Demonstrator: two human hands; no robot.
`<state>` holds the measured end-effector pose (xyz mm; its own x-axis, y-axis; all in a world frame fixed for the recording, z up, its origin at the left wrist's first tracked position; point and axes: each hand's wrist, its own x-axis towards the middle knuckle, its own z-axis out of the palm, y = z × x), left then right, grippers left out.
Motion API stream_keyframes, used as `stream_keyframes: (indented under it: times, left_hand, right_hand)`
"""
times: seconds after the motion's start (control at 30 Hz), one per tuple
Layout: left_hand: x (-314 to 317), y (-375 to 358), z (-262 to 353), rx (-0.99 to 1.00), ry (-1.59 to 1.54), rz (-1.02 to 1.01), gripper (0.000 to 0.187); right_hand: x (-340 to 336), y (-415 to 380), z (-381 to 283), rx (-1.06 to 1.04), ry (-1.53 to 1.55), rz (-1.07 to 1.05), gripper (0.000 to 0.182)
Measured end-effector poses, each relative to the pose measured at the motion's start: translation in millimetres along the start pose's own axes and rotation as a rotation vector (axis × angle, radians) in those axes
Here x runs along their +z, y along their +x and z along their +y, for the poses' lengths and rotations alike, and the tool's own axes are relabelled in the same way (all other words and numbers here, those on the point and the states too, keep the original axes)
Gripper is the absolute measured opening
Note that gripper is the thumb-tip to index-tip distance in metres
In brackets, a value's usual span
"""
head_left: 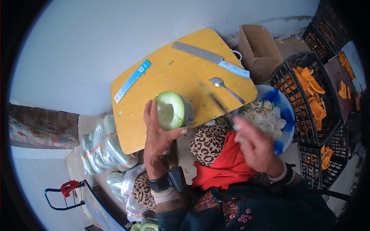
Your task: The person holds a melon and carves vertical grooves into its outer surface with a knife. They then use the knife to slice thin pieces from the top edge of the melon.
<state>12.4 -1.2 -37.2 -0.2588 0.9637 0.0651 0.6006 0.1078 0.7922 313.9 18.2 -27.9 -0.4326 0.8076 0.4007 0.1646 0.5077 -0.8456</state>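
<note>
A hollowed green melon-like piece [178, 111] stands near the front edge of the yellow table [146, 92], its pale cut rim facing up. My left hand [156, 133] holds its near side, thumb and fingers spread around it. To the right, my right hand [256, 144] is closed on the handle of a small knife [220, 103], blurred by motion, its blade pointing toward the upper left and apart from the piece. A metal spoon [227, 89] and a large cleaver with a pale blue handle [210, 57] lie farther back. At the left lies a blue cardboard sleeve [133, 81].
A blue and white basin [287, 111] of pale scraps sits right of the table. Black crates [331, 96] hold orange pieces. Behind stands a cardboard box [258, 54]. Wrapped green bundles [102, 146] lie at the lower left, near a trolley handle [63, 208].
</note>
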Motion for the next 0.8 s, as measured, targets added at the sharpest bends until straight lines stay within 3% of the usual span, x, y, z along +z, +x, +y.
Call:
stream_keyframes:
  times: [0.1,0.4,0.8]
  left_hand:
    - [1,0,1,0.006,0.037,0.003,0.13]
    - [2,0,4,0.026,0.066,0.005,0.126]
    - [3,0,4,0.034,0.06,0.007,0.125]
  right_hand:
    - [23,-7,-1,-0.059,0.026,-0.149,0.051]
    - [31,-7,0,0.002,-0.019,-0.229,0.047]
    - [38,-11,7,-0.071,-0.038,-0.181,0.055]
